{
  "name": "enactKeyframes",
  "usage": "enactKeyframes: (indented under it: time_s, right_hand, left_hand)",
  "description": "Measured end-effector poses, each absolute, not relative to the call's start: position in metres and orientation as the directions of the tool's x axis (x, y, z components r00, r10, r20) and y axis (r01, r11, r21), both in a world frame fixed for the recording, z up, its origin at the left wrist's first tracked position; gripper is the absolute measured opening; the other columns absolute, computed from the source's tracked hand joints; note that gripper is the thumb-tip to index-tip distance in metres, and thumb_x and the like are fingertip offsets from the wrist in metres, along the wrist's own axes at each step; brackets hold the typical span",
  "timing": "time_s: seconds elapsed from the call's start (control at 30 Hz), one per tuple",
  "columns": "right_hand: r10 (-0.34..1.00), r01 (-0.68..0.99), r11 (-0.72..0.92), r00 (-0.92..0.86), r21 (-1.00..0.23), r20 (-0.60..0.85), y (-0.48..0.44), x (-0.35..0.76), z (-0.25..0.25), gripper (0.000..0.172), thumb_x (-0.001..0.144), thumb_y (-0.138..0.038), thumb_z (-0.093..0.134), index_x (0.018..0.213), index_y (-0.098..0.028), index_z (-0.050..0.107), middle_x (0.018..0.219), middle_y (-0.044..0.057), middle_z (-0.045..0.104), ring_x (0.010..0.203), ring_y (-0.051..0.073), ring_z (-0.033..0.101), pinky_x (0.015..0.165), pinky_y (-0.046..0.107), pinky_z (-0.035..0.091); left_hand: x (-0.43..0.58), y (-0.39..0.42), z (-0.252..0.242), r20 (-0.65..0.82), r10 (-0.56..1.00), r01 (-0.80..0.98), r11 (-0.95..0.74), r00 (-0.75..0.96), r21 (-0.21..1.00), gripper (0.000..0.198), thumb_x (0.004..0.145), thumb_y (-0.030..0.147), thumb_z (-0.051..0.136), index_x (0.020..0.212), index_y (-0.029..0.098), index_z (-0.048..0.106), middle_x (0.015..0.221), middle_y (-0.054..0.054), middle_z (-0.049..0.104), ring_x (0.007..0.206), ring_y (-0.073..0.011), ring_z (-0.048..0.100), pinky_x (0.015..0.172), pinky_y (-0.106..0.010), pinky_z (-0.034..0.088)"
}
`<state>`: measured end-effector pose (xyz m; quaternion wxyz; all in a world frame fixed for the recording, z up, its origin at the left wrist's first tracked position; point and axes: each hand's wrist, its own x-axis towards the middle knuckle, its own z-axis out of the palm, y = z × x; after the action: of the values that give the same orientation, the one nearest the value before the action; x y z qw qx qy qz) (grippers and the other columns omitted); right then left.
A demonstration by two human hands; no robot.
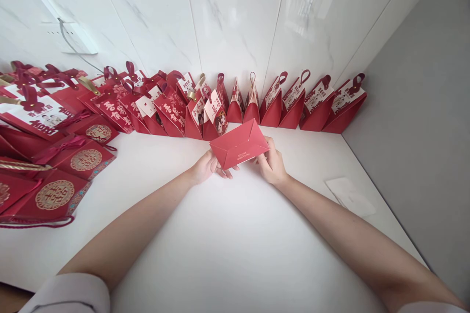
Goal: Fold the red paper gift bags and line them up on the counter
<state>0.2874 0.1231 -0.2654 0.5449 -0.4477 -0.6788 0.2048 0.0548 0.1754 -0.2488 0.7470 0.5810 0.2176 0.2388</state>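
Note:
Between my two hands is a red paper gift box [240,144], tilted so that a plain red panel with fold lines and small pale print faces me. My left hand [209,165] supports its left lower side, fingers partly beneath it. At the right end, my right hand [271,162] grips the box with the thumb in front and fingers around the edge. The box is held above the white table [227,234]. Its far side is hidden from me.
A row of red gift boxes with ribbon loops [290,102] stands along the marble-patterned wall [235,19]. More red boxes with round gold emblems [55,194] crowd the left side. A white paper packet [350,195] lies at the right, near a grey panel [414,122].

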Motion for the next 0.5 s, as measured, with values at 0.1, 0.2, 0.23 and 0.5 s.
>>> enactKeyframes:
  time_s: [0.1, 0.2, 0.23, 0.5]
  right_hand:
    - [0.777, 0.429, 0.566, 0.006, -0.704, 0.629, 0.123, 0.286, -0.263, 0.041, 0.095, -0.040, 0.045, 0.132, -0.026, 0.036, 0.121, 0.011, 0.060, 0.081, 0.021, 0.067, 0.072, 0.037, 0.056]
    - [0.719, 0.438, 0.630, -0.017, -0.641, 0.695, 0.123, 0.285, -0.260, 0.039, 0.093, -0.034, 0.045, 0.131, -0.027, 0.038, 0.133, 0.013, 0.051, 0.094, 0.022, 0.064, 0.071, 0.035, 0.055]
    - [0.709, 0.439, 0.642, -0.027, -0.629, 0.705, 0.123, 0.285, -0.259, 0.037, 0.093, -0.032, 0.045, 0.130, -0.027, 0.039, 0.133, 0.013, 0.050, 0.096, 0.021, 0.064, 0.069, 0.034, 0.055]
    - [0.694, 0.457, 0.660, -0.070, -0.596, 0.716, 0.122, 0.283, -0.254, 0.020, 0.094, -0.018, 0.040, 0.108, -0.025, 0.053, 0.133, 0.010, 0.054, 0.113, 0.022, 0.059, 0.082, 0.038, 0.054]
  left_hand:
    - [0.062, 0.170, -0.245, 0.037, 0.715, -0.229, 0.174, 0.698, 0.958, 0.058, 0.087, 0.056, 0.048, 0.131, 0.020, 0.055, 0.127, -0.013, 0.062, 0.104, -0.0296, 0.065, 0.082, -0.038, 0.052]
    - [0.068, 0.165, -0.238, 0.113, 0.810, -0.405, 0.162, 0.575, 0.900, 0.054, 0.087, 0.035, 0.053, 0.139, 0.024, 0.047, 0.147, -0.003, 0.044, 0.137, -0.0259, 0.039, 0.111, -0.039, 0.034]
    - [0.070, 0.164, -0.235, 0.098, 0.817, -0.432, 0.195, 0.568, 0.880, 0.055, 0.086, 0.033, 0.052, 0.140, 0.024, 0.047, 0.148, -0.003, 0.043, 0.139, -0.0255, 0.035, 0.114, -0.040, 0.030]
    - [0.070, 0.167, -0.236, 0.174, 0.903, -0.305, -0.051, 0.392, 0.951, 0.072, 0.083, 0.033, 0.064, 0.147, 0.031, 0.031, 0.152, -0.005, 0.037, 0.134, -0.0264, 0.042, 0.107, -0.042, 0.040]
